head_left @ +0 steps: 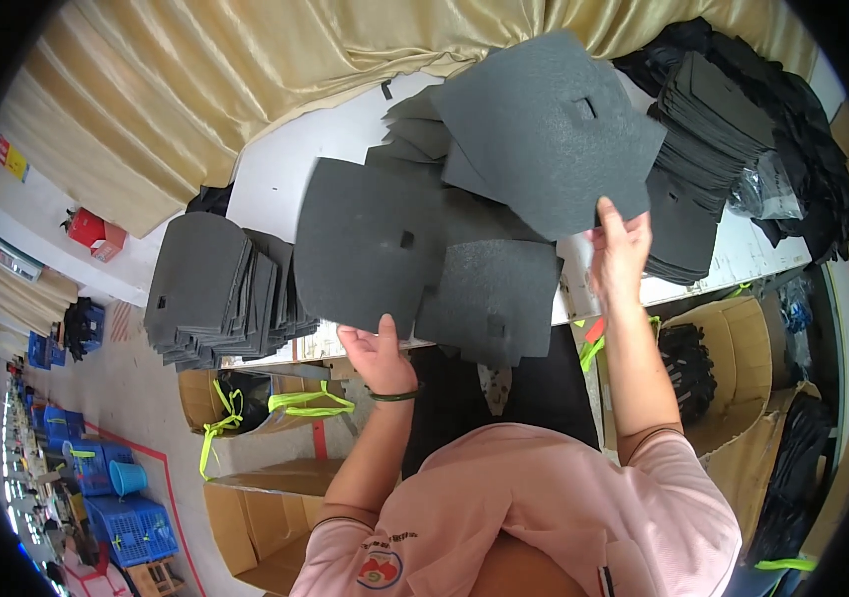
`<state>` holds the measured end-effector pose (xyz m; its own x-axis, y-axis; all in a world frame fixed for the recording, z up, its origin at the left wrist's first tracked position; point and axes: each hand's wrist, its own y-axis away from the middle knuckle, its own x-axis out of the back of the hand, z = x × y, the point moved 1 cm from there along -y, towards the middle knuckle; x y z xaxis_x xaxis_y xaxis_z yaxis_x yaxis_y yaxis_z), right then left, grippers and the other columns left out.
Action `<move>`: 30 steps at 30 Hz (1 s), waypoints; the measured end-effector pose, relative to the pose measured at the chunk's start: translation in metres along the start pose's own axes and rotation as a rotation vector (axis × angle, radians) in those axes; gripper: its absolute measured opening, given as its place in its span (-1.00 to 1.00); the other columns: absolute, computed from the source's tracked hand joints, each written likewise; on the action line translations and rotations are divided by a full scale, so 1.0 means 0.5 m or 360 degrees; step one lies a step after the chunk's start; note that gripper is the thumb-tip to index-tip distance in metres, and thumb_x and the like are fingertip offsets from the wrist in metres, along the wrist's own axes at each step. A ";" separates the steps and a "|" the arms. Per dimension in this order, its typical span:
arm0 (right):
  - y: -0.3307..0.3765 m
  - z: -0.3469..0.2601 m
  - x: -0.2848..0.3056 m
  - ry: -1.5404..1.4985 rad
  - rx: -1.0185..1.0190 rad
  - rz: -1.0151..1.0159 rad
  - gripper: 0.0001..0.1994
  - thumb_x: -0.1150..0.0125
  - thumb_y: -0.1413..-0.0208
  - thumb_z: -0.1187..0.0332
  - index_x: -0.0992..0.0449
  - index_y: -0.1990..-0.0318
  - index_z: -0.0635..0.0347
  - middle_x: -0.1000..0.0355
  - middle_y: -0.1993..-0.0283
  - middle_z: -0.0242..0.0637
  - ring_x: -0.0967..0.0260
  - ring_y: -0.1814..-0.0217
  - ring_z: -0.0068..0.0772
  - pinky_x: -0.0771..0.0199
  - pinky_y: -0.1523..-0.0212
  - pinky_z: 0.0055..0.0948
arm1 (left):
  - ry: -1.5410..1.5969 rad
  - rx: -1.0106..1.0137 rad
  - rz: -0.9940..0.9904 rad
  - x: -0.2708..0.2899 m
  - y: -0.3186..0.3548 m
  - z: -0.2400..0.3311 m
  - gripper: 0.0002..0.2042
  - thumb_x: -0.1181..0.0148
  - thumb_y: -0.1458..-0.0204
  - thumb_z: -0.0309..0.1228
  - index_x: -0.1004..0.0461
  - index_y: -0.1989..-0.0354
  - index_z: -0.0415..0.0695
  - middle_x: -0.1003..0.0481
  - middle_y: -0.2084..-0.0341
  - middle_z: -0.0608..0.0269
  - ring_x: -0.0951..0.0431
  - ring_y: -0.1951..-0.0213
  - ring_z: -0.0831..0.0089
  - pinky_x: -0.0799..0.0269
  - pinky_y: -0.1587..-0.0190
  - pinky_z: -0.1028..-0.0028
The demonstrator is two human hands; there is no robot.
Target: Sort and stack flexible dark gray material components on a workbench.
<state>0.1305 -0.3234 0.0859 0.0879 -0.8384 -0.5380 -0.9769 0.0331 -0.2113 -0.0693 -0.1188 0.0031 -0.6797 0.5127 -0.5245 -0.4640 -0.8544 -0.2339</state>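
1. In the head view, our left hand (382, 360) has its thumb over the near edge of a dark grey left sheet (357, 224) and its fingers curled under, pinching it. The sheet is tilted above the white table (273, 187), just beside the left stack (197, 271).

2. Our right hand (620, 251) grips the near corner of the larger-looking right sheet (554, 129), thumb on top. This sheet is raised over the middle of the table, left of the right stack (708, 139).

3. Between our hands a lower sheet (499, 289) lies at the near edge of the table, partly covered by the left sheet.

4. We judge the step in hand to be handling these slotted sheets separately, one per hand. The next move seems to call for a firm edge hold and level support, since thin sheets may sag or catch on neighbours.

5. The right hand's fingertips are hidden beneath its sheet. Another corner shows under that sheet; we cannot tell whether it is held too or merely lies behind. The sheets' undersides are out of sight, and the picture's dark rim cuts off the far sides.
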 end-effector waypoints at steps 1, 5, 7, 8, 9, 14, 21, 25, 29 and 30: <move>0.017 0.010 -0.008 -0.0255 -0.0243 -0.0004 -0.75 -0.14 -0.11 0.47 -0.27 0.09 0.30 -0.42 0.18 -0.25 -0.43 0.32 -0.48 -0.48 0.25 -0.56 | -0.0011 0.0038 0.0086 -0.024 0.007 0.003 -0.62 -0.13 0.00 -0.68 -0.20 -0.01 -0.24 -0.35 0.05 0.15 -0.36 0.05 0.49 -0.31 0.02 0.52; 0.145 0.082 -0.054 -0.0693 -0.1024 -0.0210 -0.77 -0.06 -0.15 0.41 -0.36 0.07 0.32 -0.45 0.08 -0.20 -0.46 0.15 -0.33 -0.48 0.10 -0.35 | -0.0003 0.0390 0.0096 -0.070 0.040 -0.059 -0.65 -0.12 -0.02 -0.64 -0.24 0.01 -0.22 -0.42 0.15 0.21 -0.46 0.22 0.51 -0.44 0.27 0.59; 0.202 0.120 -0.067 -0.0475 -0.1118 -0.0296 -0.74 -0.06 -0.15 0.38 -0.37 0.04 0.29 -0.44 0.04 -0.21 -0.42 0.05 -0.34 -0.40 0.02 -0.34 | -0.0065 0.0337 -0.0027 -0.087 0.065 -0.083 -0.65 -0.13 -0.02 -0.64 -0.27 -0.01 -0.24 -0.43 0.13 0.19 -0.46 0.17 0.47 -0.43 0.19 0.56; 0.218 0.133 -0.068 -0.0377 -0.1148 -0.0316 -0.72 -0.07 -0.15 0.37 -0.37 0.01 0.27 -0.44 0.03 -0.22 -0.39 0.01 -0.36 -0.36 -0.02 -0.35 | -0.0128 0.0284 -0.0130 -0.094 0.078 -0.086 -0.64 -0.13 -0.02 -0.64 -0.30 -0.02 -0.25 -0.43 0.11 0.17 -0.46 0.11 0.43 -0.43 0.12 0.53; 0.226 0.139 -0.064 -0.0534 -0.1194 -0.0282 -0.70 -0.08 -0.14 0.39 -0.35 -0.02 0.27 -0.42 -0.01 -0.20 -0.38 -0.01 -0.35 -0.33 -0.07 -0.35 | 0.0068 0.0414 -0.0191 -0.097 0.090 -0.089 -0.63 -0.16 0.00 -0.63 -0.36 -0.04 -0.25 -0.41 0.02 0.16 -0.40 -0.03 0.35 -0.35 -0.05 0.43; 0.174 0.108 -0.046 -0.0479 -0.0966 -0.0454 -0.70 -0.06 -0.15 0.47 -0.32 -0.04 0.28 -0.40 -0.04 -0.21 -0.36 -0.06 -0.37 -0.34 -0.10 -0.35 | -0.0607 0.0414 -0.0982 -0.048 0.064 -0.061 -0.47 -0.31 0.10 -0.55 -0.32 -0.11 -0.18 -0.37 -0.06 0.23 -0.31 -0.12 0.29 -0.20 -0.18 0.25; 0.041 -0.015 -0.015 0.0364 -0.0139 -0.0567 -0.49 -0.20 -0.08 0.52 -0.11 -0.14 0.35 -0.40 0.19 -0.29 -0.35 0.20 -0.62 -0.37 0.19 -0.65 | 0.0688 0.0521 -0.1075 -0.053 -0.089 0.061 -0.09 -0.26 0.05 -0.05 0.21 -0.35 -0.07 -0.12 -0.21 -0.07 -0.13 -0.25 0.06 0.03 -0.28 -0.07; 0.066 -0.044 -0.073 0.0439 0.0207 -0.0965 -0.56 -0.15 -0.08 0.60 -0.15 -0.09 0.20 -0.36 0.09 -0.28 -0.35 0.14 -0.59 -0.38 0.15 -0.60 | 0.0784 0.0437 -0.1081 -0.055 -0.149 0.058 -0.26 -0.20 -0.02 -0.12 0.04 -0.31 -0.04 -0.16 -0.21 0.12 -0.16 -0.23 0.12 0.02 -0.26 -0.09; 0.078 -0.042 -0.078 0.0573 0.0262 -0.1092 -0.59 -0.10 -0.11 0.58 -0.14 -0.08 0.24 -0.35 0.07 -0.28 -0.33 0.08 -0.59 -0.37 0.12 -0.59 | 0.0500 0.0298 -0.0609 -0.075 -0.161 0.051 -0.42 -0.16 -0.05 -0.10 -0.21 -0.20 -0.09 -0.24 -0.20 0.19 -0.19 -0.22 0.19 -0.01 -0.26 -0.02; 0.078 -0.048 -0.078 0.0558 0.0210 -0.1149 -0.56 -0.12 -0.11 0.58 -0.11 -0.11 0.23 -0.35 0.05 -0.27 -0.33 0.06 -0.59 -0.36 0.09 -0.58 | 0.0500 0.0297 -0.0618 -0.071 -0.164 0.047 -0.42 -0.16 -0.05 -0.10 -0.21 -0.20 -0.09 -0.24 -0.20 0.19 -0.19 -0.22 0.19 -0.01 -0.26 -0.02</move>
<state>0.0843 -0.3027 0.1181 0.6000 -0.7984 0.0500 -0.6696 -0.5355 -0.5147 -0.0207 -0.0650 0.0603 -0.2480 0.7139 -0.6549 -0.7604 -0.5623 -0.3250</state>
